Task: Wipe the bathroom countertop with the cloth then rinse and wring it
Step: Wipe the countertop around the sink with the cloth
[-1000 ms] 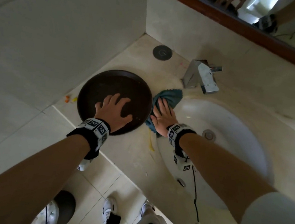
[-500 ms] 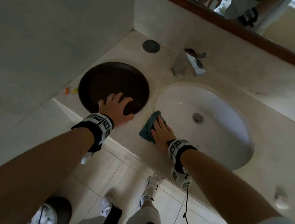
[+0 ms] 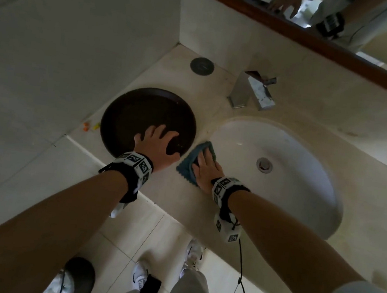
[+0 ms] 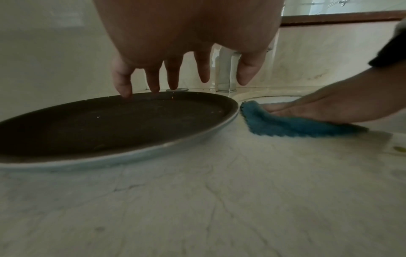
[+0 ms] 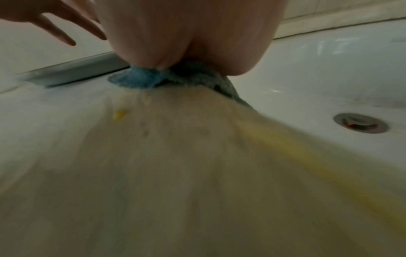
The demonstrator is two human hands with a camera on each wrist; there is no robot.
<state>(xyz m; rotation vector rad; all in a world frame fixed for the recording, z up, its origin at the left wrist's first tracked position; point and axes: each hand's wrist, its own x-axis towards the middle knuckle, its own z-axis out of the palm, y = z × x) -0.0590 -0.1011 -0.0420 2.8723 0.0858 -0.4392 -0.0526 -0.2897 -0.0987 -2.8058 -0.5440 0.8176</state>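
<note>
A blue cloth (image 3: 185,167) lies on the beige marble countertop (image 3: 172,192), in the strip between a round dark tray (image 3: 131,115) and the white sink (image 3: 294,162). My right hand (image 3: 205,168) presses flat on the cloth with straight fingers. One edge of the cloth (image 5: 140,80) hangs over the sink's rim. My left hand (image 3: 158,142) rests with spread fingers (image 4: 173,76) over the near side of the tray (image 4: 110,125). In the left wrist view the cloth (image 4: 285,126) shows under the right hand (image 4: 318,107).
A chrome faucet (image 3: 252,90) stands behind the sink, whose drain (image 3: 264,165) is in the basin. A yellow smear (image 5: 285,149) and a yellow spot (image 5: 118,114) mark the counter near the cloth. Small orange and yellow bits (image 3: 90,126) lie left of the tray. A wall closes the left side.
My right hand dragged the cloth from beside the faucet toward the counter's front edge, along the sink's left rim. My left hand stayed on the tray.
</note>
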